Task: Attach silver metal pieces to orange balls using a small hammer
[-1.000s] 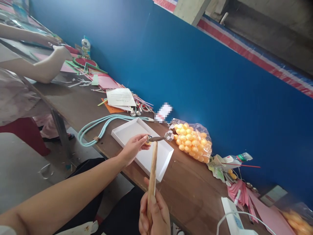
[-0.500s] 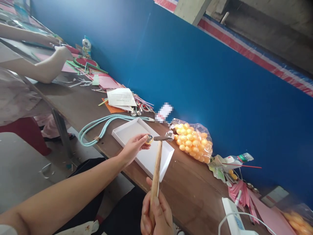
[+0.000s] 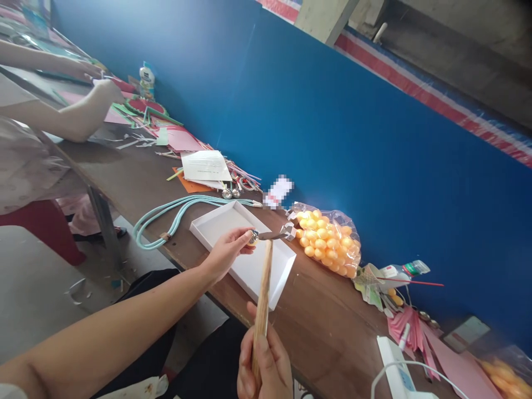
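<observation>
Between the thumb and fingers of my left hand is a small shiny metal ball, which looks like a jingle bell. My right hand, low in the view, is wrapped round the wooden handle of a hammer. The hammer's dark, narrow head points left, and its end meets the ball or lies right beside it; I cannot tell whether they touch. Beneath both lies a shallow white box tray on the brown table.
Light-blue cords loop left of the tray. Behind it are papers, two silver balls and a clear bag of orange balls. A white power strip lies at right. A co-worker's arm rests at far left.
The hammer head has shifted slightly left, closing the small gap to the metal ball. My left hand has stayed nearly still.
</observation>
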